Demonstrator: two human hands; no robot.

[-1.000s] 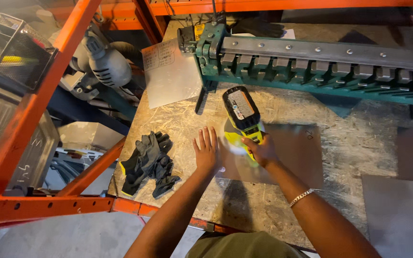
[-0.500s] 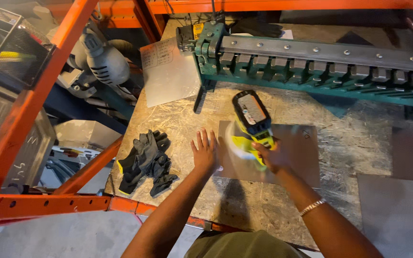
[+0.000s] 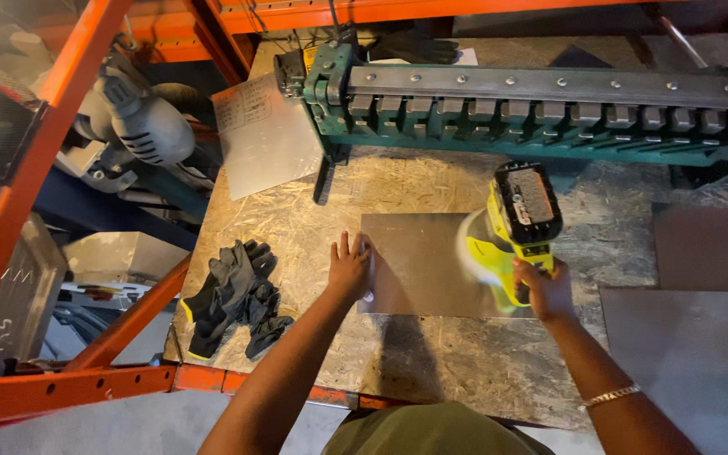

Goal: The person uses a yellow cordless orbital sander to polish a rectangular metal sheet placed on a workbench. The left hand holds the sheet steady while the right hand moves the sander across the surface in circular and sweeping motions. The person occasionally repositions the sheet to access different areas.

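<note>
A flat sheet of shiny metal (image 3: 419,261) lies on the chipboard bench top (image 3: 398,190). My left hand (image 3: 350,267) presses flat on the sheet's left edge, fingers spread. My right hand (image 3: 543,289) grips the handle of a yellow and black cordless power tool (image 3: 516,227). The tool's round head rests on the right part of the sheet and looks blurred. A thin bracelet is on my right wrist.
A green and grey metal bending brake (image 3: 541,105) runs along the back of the bench. Black work gloves (image 3: 233,295) lie at the bench's left edge. Another metal sheet (image 3: 259,139) leans at the back left. Orange rack beams (image 3: 61,160) frame the left and front. More dark sheets (image 3: 688,337) lie at right.
My right hand has carried the power tool to the right across the sheet. My left hand has stayed on the sheet's left edge.
</note>
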